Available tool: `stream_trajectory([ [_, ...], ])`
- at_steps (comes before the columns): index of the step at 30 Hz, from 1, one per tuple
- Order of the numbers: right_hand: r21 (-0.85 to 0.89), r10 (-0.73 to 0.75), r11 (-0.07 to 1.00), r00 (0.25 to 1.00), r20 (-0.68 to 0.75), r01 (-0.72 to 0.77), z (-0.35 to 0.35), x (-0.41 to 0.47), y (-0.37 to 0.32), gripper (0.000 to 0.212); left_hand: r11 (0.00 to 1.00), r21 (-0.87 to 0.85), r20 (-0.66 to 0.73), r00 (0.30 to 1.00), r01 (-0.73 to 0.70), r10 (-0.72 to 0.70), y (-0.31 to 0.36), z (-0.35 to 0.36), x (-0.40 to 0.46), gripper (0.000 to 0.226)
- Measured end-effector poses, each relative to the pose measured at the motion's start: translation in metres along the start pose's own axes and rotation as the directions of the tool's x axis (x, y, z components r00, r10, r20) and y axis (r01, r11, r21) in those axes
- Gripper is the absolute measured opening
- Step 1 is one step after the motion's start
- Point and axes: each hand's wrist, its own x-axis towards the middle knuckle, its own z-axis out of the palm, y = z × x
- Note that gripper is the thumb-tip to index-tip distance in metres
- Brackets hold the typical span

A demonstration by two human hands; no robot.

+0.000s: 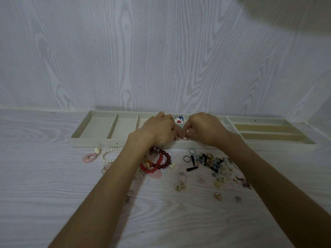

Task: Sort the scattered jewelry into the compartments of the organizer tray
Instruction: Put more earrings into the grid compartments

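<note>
Step in hand, as judged from the frame: a piece is being placed into a middle compartment of the tray (86, 141), with both hands working over it.

Left side of the tray: three long compartments lie open, and no jewelry shows in them. On the table (44, 185) near the tray's front wall, left of the left arm, lie a pink ring pendant (89, 157) and a pearl strand (109, 153). Just right of the arm sits a red bead bracelet (162, 162), touching other beads and a pink flat stone.

Left hand (157, 128): it reaches over the front wall into the middle section. Its fingers curl downward, but their tips are hidden, so whether they hold anything cannot be told.

Between the hands a pale pink piece (182, 139) shows low in the compartment. Farther back, a small compartment holds red, white and blue items (179, 119).

Right hand (206, 129): thumb and forefinger are pinched together at the pink piece; the contact looks like a fine grip on it, though the detail is small.

Right of the hands, the far-right compartments are long slots with tan lining. Near the front wall on the table lie silver rings (189, 155), black bar earrings (192, 164), gold pieces and many small stone chips (223, 173).

Next move, as a judgement: release the pink piece in its compartment, withdraw both hands, then select one loose item. Small rings and chips call for a fingertip pinch.
</note>
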Motion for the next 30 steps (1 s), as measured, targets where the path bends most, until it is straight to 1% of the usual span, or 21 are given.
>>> stream_trajectory([
  [2,-0.02,-0.005,1.0,1.0,0.004,0.005,-0.003,-0.001,0.002,0.017,1.0,-0.015,-0.019,1.0,-0.004,0.004,-0.001,0.0,0.0,0.039],
  [6,-0.057,-0.033,0.998,0.999,-0.007,0.032,-0.006,-0.002,0.005,0.018,1.0,-0.011,-0.013,1.0,-0.011,0.011,0.0,0.0,0.0,0.039],
  [11,-0.099,-0.056,0.994,0.998,-0.005,0.055,-0.008,-0.002,0.003,0.017,0.998,0.058,-0.004,1.0,0.006,-0.005,0.002,0.003,0.001,0.039],
  [13,-0.133,-0.07,0.989,0.997,-0.011,0.068,-0.007,-0.002,0.003,0.017,0.998,0.057,-0.007,1.0,0.014,-0.013,-0.001,0.003,0.002,0.039],
  [17,-0.134,-0.052,0.99,0.998,-0.045,0.046,-0.002,-0.001,0.002,0.02,0.999,0.034,-0.01,1.0,0.001,-0.001,-0.001,0.002,0.001,0.039],
  [21,-0.173,-0.041,0.984,0.998,-0.044,0.033,-0.001,0.002,0.0,0.017,0.998,0.064,0.021,1.0,-0.001,0.0,0.003,0.003,0.0,0.039],
  [28,-0.132,-0.01,0.991,0.999,-0.034,0.005,-0.002,0.004,0.003,0.016,0.986,0.165,0.051,0.999,0.003,-0.011,0.009,0.001,0.001,0.042],
  [30,-0.115,0.003,0.993,0.999,-0.041,-0.008,-0.001,0.005,0.003,0.016,0.985,0.17,0.069,0.997,0.008,-0.02,0.01,-0.001,0.0,0.041],
])
